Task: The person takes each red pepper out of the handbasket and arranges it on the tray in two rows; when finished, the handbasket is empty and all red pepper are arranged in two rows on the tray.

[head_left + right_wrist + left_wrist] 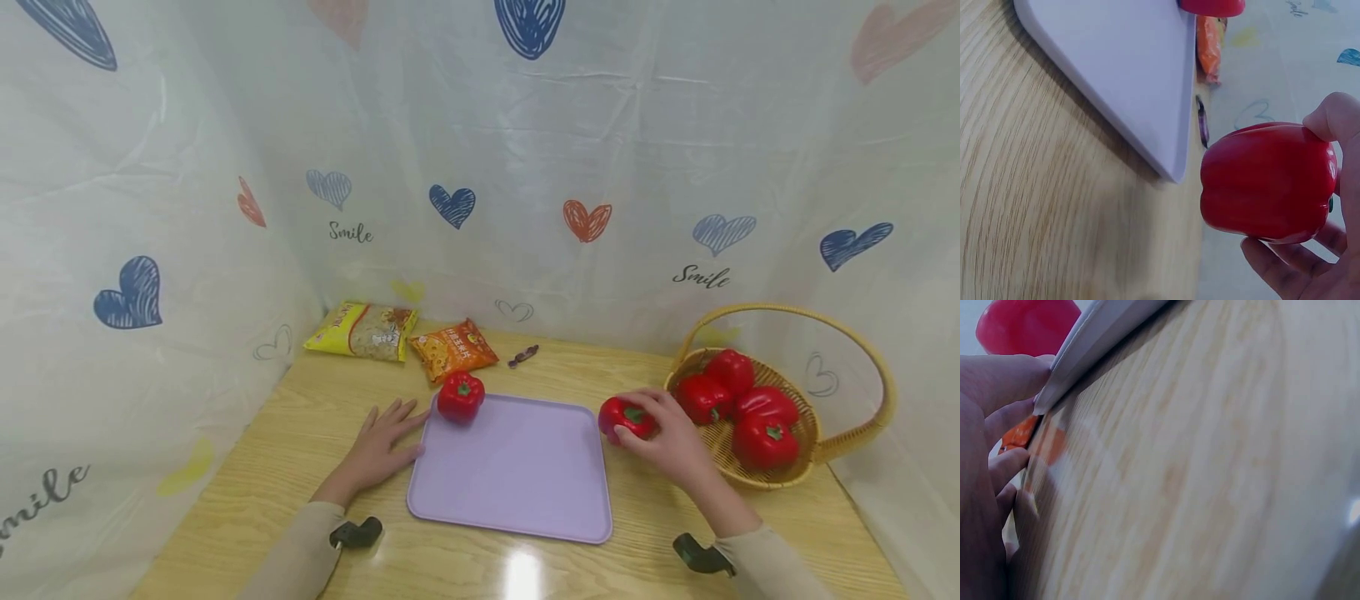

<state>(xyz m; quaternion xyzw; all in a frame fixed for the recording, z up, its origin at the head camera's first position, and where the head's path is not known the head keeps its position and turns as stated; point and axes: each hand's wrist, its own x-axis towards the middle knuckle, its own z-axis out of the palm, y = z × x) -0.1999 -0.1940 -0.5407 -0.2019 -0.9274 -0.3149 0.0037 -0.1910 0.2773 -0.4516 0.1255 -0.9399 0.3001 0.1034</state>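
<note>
My right hand [671, 437] grips a red bell pepper [1266, 181] between thumb and fingers, above the table just right of the lilac tray [517, 467]. Shadow under the pepper in the right wrist view shows it off the wood. At the tray's left edge, my left hand [382, 450] rests with its fingers spread, thumb and fingertips touching the rim. Another red bell pepper [461, 397] sits in the tray's far left corner, green stem showing. To the right, a wicker basket [813, 467] holds several more red peppers [765, 442].
Along the back of the table lie a yellow snack bag [363, 332], an orange snack bag [454, 350] and a small dark wrapped candy [523, 357]. The basket's tall handle [885, 400] arches up at the right. A heart-printed curtain [480, 167] hangs behind the table.
</note>
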